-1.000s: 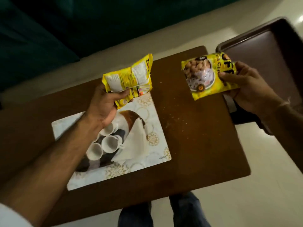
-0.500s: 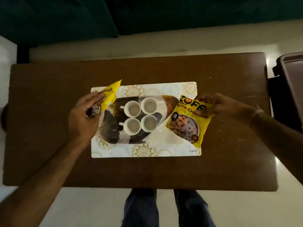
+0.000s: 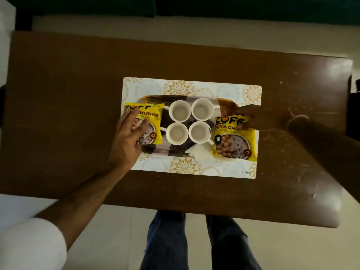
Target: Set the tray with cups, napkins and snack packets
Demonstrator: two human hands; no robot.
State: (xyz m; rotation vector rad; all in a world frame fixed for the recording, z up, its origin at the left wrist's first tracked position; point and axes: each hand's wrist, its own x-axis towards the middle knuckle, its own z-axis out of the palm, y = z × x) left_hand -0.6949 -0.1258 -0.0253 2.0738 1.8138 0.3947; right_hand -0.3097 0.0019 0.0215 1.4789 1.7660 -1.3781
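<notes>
A dark patterned tray lies on a white floral placemat. Several white cups stand together in the tray's middle. White napkins lie at the tray's near edge, right of centre. One yellow snack packet lies flat on the tray's left end, and my left hand rests flat on it with fingers spread. A second yellow snack packet lies over the tray's right end and the mat. My right hand pinches its top edge.
The mat sits in the middle of a brown wooden table with crumbs scattered on its right side. A dark object stands past the table's right edge. My legs in blue jeans are below the near edge.
Both packets came down from the air onto the two ends of the tray. The left packet, held upright half a second ago, now lies flat under my left hand.
</notes>
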